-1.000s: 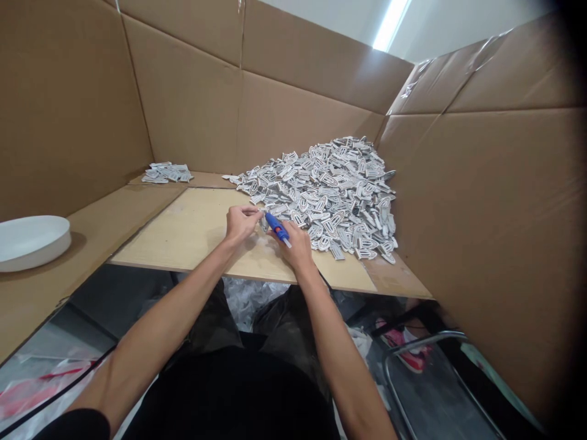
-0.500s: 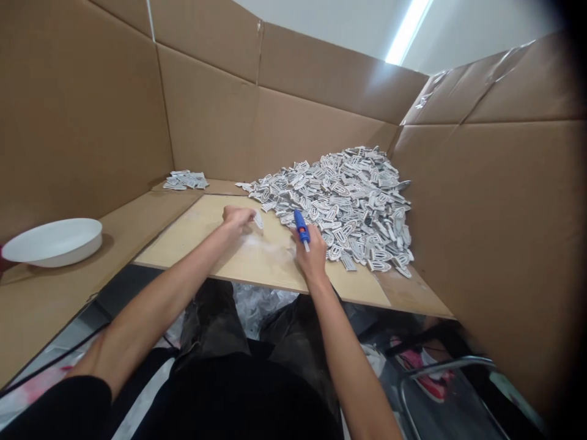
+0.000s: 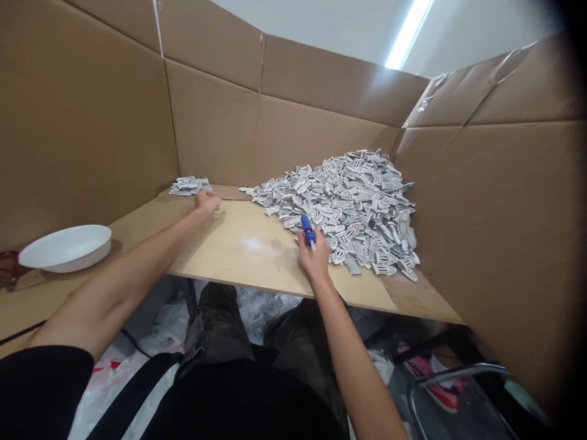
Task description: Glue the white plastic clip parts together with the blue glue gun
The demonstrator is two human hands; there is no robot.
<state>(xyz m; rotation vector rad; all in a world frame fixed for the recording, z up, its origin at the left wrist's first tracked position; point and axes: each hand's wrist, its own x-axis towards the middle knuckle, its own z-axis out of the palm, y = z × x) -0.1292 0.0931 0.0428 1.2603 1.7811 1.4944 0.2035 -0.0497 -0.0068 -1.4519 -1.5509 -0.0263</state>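
Glue gun fills right fingers; left fingers, at small pile, can't be read.

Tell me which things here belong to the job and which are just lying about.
Seemingly in the job:
blue tool, in the right hand
large pile of pale pieces
small pile, by the left hand

Seemingly just lying about:
white bowl
metal-framed chair

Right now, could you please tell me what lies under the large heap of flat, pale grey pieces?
A pale, flat board shows along the heap's near-left edge, and a brown strip by its near-right corner; whatever is beneath its middle is covered.
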